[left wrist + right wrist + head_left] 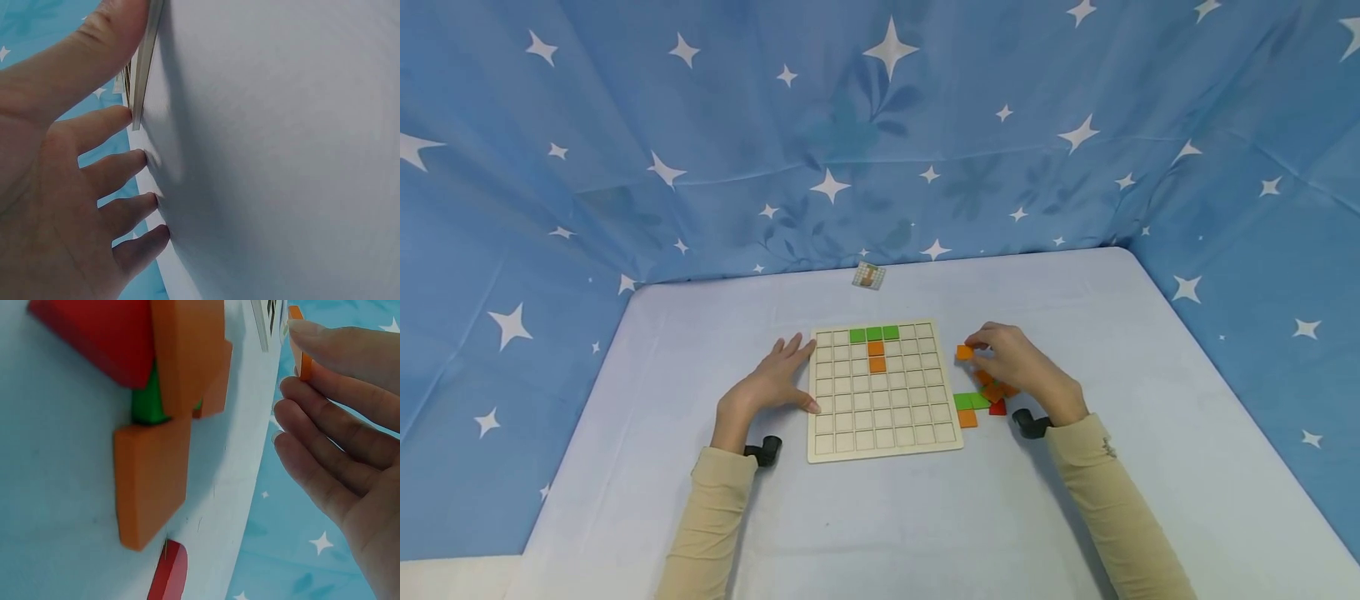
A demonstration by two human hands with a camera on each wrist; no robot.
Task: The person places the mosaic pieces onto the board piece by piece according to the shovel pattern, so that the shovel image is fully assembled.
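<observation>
A pale square grid board [887, 419] lies on the white table. Three green tiles [874, 333] sit in a row in its top row of cells, and two orange tiles [877, 364] run down below the middle one. My left hand [769, 381] rests at the board's left edge, fingers spread, with the thumb [115, 28] against the rim in the left wrist view. Right of the board, my right hand [1017, 360] pinches an orange tile [964, 352] between thumb and fingers. That tile [303, 347] is held on edge in the right wrist view.
Beneath and near the right hand lie loose orange, green and red tiles [992, 392], some overlapping. Two green tiles [972, 401] and an orange tile [967, 418] lie along the board's right edge. A small patterned card [868, 276] lies beyond the board, near the starry blue curtain [880, 167].
</observation>
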